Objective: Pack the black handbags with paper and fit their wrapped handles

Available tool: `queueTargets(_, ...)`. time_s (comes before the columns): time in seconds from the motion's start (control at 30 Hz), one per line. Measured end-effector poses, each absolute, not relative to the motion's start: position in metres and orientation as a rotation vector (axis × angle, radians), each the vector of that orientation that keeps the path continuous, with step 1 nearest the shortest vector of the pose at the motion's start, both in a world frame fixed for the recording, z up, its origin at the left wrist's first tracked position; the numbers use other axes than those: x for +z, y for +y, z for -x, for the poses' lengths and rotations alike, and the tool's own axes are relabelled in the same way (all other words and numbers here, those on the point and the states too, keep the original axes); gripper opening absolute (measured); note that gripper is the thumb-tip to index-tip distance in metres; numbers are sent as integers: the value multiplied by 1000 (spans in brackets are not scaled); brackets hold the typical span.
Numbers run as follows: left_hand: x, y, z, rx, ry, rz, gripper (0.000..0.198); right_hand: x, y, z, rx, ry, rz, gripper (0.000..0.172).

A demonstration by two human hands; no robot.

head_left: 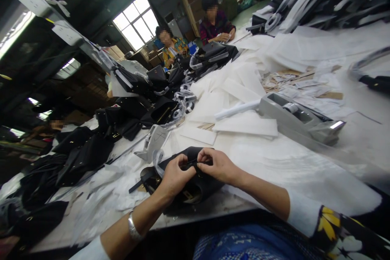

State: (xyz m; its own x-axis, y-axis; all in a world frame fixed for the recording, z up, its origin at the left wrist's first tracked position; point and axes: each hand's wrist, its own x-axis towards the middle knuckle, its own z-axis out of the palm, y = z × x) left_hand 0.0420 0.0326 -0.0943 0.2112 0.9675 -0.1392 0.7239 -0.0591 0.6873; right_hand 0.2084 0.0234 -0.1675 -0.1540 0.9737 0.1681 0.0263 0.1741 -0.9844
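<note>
A black handbag (210, 187) lies on the table right in front of me, with a gold-coloured metal fitting near its opening. My left hand (176, 174) pinches a dark edge or strap at the top of the bag, thumb against fingers. Close beside it, my right hand (217, 164) is closed on the same part, fingertips pressed together. Exactly which piece lies between the fingertips is hard to make out. A handle wrapped in clear plastic (157, 161) stands up at the bag's left side.
A grey tape dispenser (304, 126) sits to the right, another grey dispenser (154, 141) behind the bag. White foam sheets (246, 125) and paper cards (292, 81) cover the table. Black bags (91, 150) are piled left. Two people (215, 24) (175, 46) work across the table.
</note>
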Motion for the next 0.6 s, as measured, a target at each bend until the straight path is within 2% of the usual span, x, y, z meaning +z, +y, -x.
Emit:
queueTargets(0.2,-102,35,-39,484,1560,-1822,14,-172,24,-205,1108,-1440,1017,9)
queueTargets(0.3,-102,38,-37,469,1527,-1795,16,-179,28,-205,1201,-1358,1005,6)
queueTargets(0.6,-103,40,-27,403,1448,-1826,18,-179,35,-214,1455,-1335,944,15)
